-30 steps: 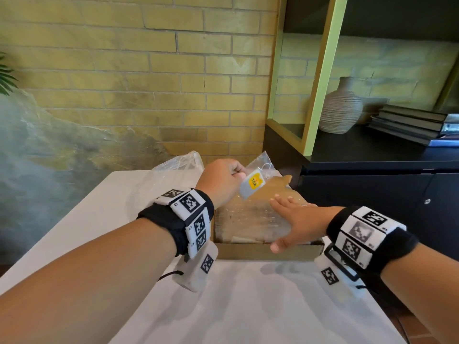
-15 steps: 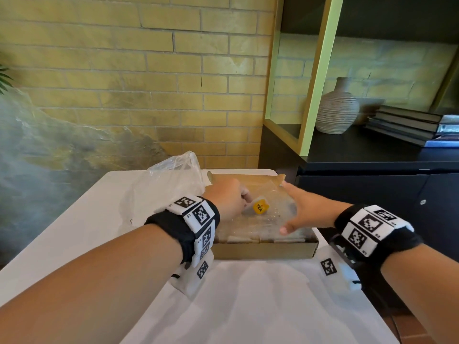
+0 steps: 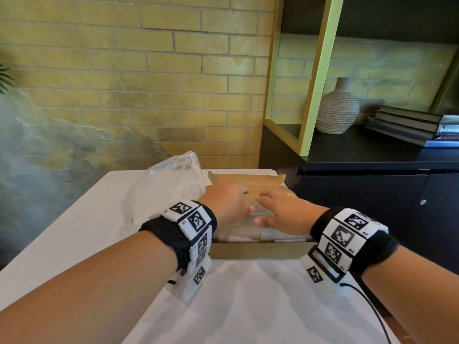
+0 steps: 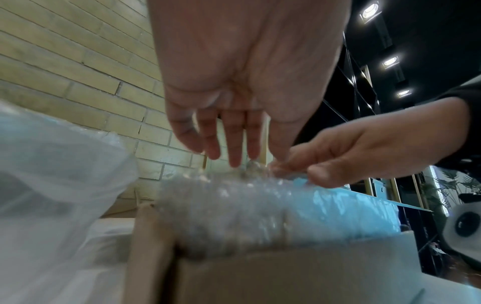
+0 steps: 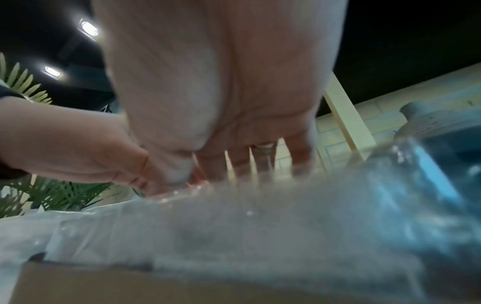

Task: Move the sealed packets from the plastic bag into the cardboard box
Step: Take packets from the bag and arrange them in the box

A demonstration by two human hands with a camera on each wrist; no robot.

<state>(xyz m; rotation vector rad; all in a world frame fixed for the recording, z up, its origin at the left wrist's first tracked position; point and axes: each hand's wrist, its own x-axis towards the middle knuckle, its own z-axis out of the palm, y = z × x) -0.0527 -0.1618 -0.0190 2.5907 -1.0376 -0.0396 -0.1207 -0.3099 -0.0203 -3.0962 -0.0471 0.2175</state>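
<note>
Sealed packets (image 3: 250, 228) sit as a clear, crinkly layer inside the cardboard box (image 3: 258, 252), centre of the head frame, filling it up to the rim. Count unclear; the film runs together in every view.

My left hand (image 3: 227, 203) is over the left half of the box, fingers straight and loosely spread, tips down on the plastic; left wrist view shows the fingertips (image 4: 234, 156) just touching the top packet, gripping nothing. My right hand (image 3: 285, 211) is over the right half, fingers extended and slightly fanned, palm down on the packets. Right wrist view is blurred, so I'd only say probably flat pressing contact, not a pinch.

Key relation: packets lie directly under both palms, not ahead or to a side. Box long axis runs left-right across the frame, and my hands sit side by side along it, thumbs nearly meeting mid-box.

Plastic bag (image 3: 171, 187) slumps on the white table (image 3: 74, 232), touching the box's left side, upper left of centre. Left hand is clearly the nearer one to it. Bag looks collapsed; can't tell if anything's left inside.

My read: I'm settling the load flat. If the bag still holds a packet, the left hand lifts and reaches left for it while the right steadies the stack.
</note>
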